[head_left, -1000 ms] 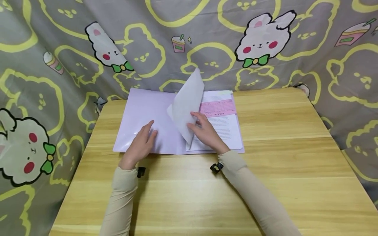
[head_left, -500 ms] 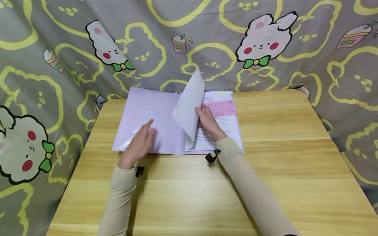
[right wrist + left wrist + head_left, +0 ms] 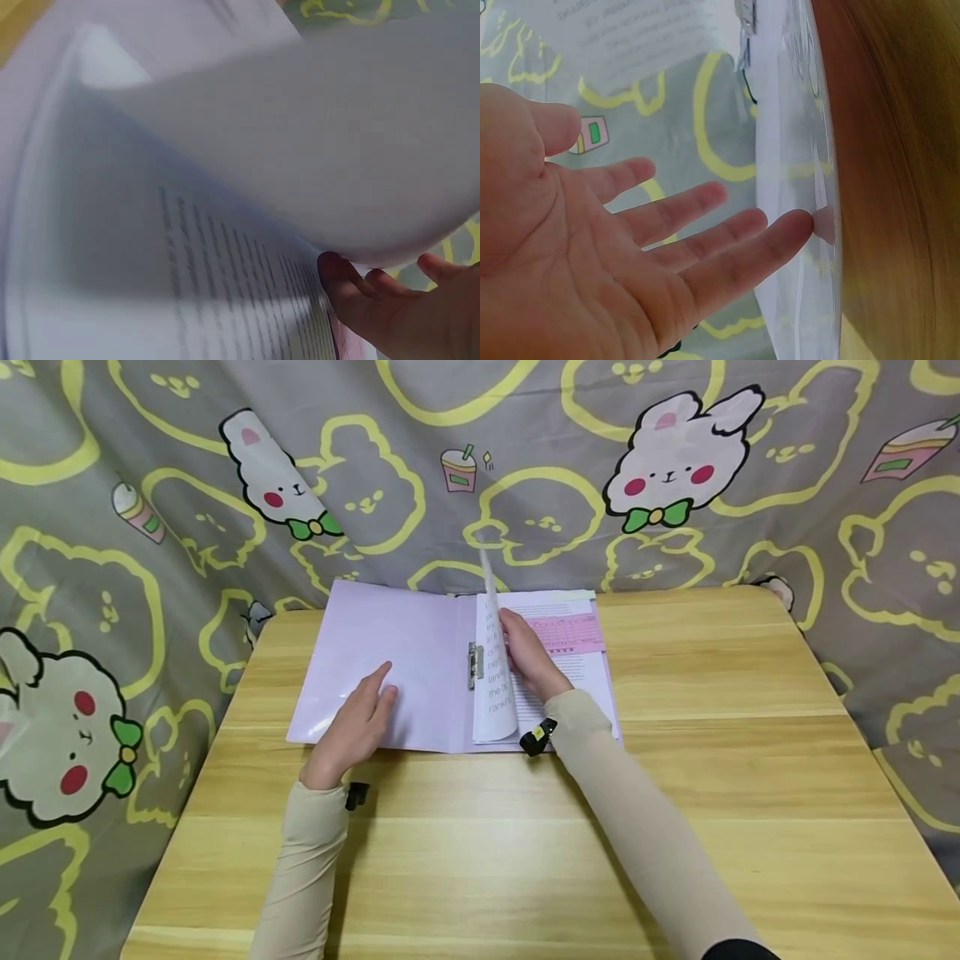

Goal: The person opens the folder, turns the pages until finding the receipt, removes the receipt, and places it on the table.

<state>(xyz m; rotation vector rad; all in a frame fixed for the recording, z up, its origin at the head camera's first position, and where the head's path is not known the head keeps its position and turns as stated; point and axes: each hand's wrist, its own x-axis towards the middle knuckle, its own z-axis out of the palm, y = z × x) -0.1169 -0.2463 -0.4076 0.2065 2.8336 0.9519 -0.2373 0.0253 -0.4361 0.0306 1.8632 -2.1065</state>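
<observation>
The right hand [image 3: 531,652] pinches a raised sheet [image 3: 500,693] — a metal clip [image 3: 475,666] just left of that grip, the open purple folder [image 3: 397,627] beneath. Farther left, the left hand [image 3: 354,727] (fingers loosely extended) is ungripped.

You had a folder [image 3: 390,639] of smooth, glossy plastic, by its look, with a shiny metal clip [image 3: 476,665] inside it. The sheets [image 3: 496,693] in the folder looked like smooth, matt paper. Beneath the folder, your table [image 3: 480,843] showed wood grain under a soft sheen; behind the folder, the curtain [image 3: 532,435] was matt cloth, like your sleeves [image 3: 645,810].
</observation>
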